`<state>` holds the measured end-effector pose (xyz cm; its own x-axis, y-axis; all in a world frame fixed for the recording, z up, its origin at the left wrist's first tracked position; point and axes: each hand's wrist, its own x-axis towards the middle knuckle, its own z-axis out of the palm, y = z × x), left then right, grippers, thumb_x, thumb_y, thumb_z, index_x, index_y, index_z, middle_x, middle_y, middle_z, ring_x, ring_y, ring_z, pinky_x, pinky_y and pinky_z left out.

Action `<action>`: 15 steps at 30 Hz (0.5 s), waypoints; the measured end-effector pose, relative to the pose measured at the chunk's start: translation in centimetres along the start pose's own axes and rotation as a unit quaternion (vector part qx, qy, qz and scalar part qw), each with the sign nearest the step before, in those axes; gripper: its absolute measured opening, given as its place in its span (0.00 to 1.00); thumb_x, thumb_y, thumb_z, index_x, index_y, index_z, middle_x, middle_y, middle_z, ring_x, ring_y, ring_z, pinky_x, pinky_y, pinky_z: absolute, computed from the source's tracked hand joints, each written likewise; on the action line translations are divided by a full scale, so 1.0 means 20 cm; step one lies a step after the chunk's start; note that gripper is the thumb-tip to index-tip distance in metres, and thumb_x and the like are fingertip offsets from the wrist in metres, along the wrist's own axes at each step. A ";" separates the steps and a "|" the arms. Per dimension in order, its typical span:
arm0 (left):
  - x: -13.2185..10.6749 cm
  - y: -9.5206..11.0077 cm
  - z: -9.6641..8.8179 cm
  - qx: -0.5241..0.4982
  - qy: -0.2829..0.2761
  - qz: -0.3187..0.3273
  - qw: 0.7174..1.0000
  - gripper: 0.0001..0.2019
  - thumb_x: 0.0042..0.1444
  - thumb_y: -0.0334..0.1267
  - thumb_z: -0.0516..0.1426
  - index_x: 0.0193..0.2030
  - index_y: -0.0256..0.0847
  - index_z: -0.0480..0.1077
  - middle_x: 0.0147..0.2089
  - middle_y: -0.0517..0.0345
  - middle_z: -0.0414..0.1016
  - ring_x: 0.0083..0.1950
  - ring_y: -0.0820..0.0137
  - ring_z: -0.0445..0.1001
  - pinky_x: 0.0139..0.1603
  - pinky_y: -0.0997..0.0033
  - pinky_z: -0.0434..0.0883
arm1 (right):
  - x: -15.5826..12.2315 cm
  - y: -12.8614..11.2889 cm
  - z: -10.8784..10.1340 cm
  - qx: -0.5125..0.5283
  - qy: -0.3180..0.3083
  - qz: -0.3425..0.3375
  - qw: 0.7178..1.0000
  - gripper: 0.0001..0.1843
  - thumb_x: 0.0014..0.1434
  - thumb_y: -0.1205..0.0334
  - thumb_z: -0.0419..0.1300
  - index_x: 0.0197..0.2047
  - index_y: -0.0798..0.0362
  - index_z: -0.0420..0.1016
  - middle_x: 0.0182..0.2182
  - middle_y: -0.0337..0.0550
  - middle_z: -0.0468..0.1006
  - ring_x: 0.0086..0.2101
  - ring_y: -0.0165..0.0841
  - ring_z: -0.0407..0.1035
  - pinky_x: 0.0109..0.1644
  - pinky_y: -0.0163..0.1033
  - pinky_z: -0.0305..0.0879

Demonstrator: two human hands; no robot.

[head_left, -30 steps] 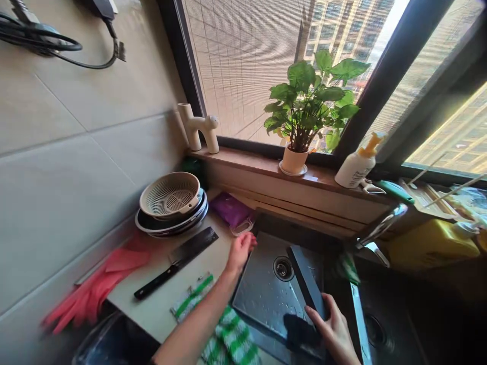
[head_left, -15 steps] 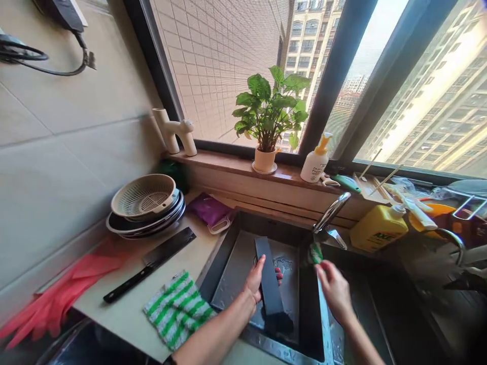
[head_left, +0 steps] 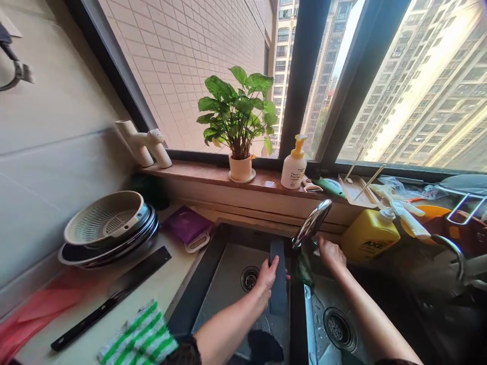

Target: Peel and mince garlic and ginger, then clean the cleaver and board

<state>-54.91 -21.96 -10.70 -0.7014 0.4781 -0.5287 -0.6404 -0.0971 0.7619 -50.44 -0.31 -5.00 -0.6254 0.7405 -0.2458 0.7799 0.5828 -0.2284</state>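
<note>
My left hand (head_left: 267, 279) is closed around a long, flat, dark grey bar (head_left: 278, 294), held upright over the left sink basin (head_left: 213, 284). Its exact kind I cannot make out. Behind the divider, my right hand (head_left: 332, 253) grips the lever (head_left: 316, 244) of the chrome faucet (head_left: 312, 223); the fingertips are partly hidden. A green scrubbing cloth (head_left: 304, 269) rests on the divider just below the spout. On the counter at left lie a black cleaver (head_left: 114, 299) and a green-and-white striped cloth (head_left: 142, 334).
Stacked pans under a beige colander (head_left: 104, 218) stand at left, near pink rubber gloves (head_left: 34, 309) and a purple packet (head_left: 188, 225). A potted plant (head_left: 240, 167) and a pump bottle (head_left: 294, 170) line the sill. A yellow detergent jug (head_left: 369, 235) stands behind the right basin.
My right hand has let go of the green cloth and moved up to the faucet lever. My left hand has shifted the dark bar toward the divider. The view has turned right.
</note>
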 end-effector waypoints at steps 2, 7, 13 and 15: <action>0.02 -0.02 0.00 0.024 -0.003 0.015 1.000 0.30 0.48 0.61 0.58 0.47 0.38 0.61 0.28 0.53 0.77 0.25 0.62 0.78 0.22 0.72 0.67 | 0.00 0.00 -0.02 -0.001 -0.009 0.000 1.000 0.36 0.67 0.50 0.30 0.48 0.57 0.76 0.45 0.62 0.78 0.47 0.46 0.73 0.46 0.49 0.66; 0.00 -0.07 -0.02 0.063 -0.014 0.004 0.998 0.32 0.46 0.63 0.59 0.47 0.38 0.61 0.27 0.53 0.77 0.25 0.60 0.78 0.21 0.71 0.67 | 0.02 -0.03 -0.05 -0.003 -0.019 0.000 1.000 0.34 0.67 0.52 0.32 0.46 0.60 0.77 0.45 0.65 0.77 0.47 0.47 0.72 0.47 0.50 0.66; -0.04 -0.14 -0.06 0.082 -0.035 0.007 0.996 0.33 0.42 0.64 0.60 0.46 0.39 0.63 0.29 0.52 0.78 0.27 0.60 0.78 0.24 0.69 0.68 | 0.03 -0.02 -0.04 0.000 -0.017 0.002 1.000 0.33 0.67 0.51 0.34 0.45 0.58 0.77 0.44 0.63 0.78 0.47 0.48 0.72 0.47 0.50 0.67; -0.04 -0.17 -0.07 0.091 -0.037 0.001 0.995 0.35 0.41 0.65 0.60 0.47 0.38 0.64 0.29 0.52 0.78 0.27 0.59 0.78 0.24 0.69 0.68 | 0.03 -0.01 -0.03 -0.001 -0.012 -0.002 1.000 0.33 0.67 0.51 0.34 0.45 0.58 0.77 0.44 0.62 0.78 0.47 0.48 0.73 0.46 0.49 0.67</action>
<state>-52.61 -23.17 -13.35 -0.6731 0.5418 -0.5034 -0.5668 0.0593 0.8217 -50.96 0.13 -4.54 -0.6288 0.7302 -0.2672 0.7775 0.5864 -0.2271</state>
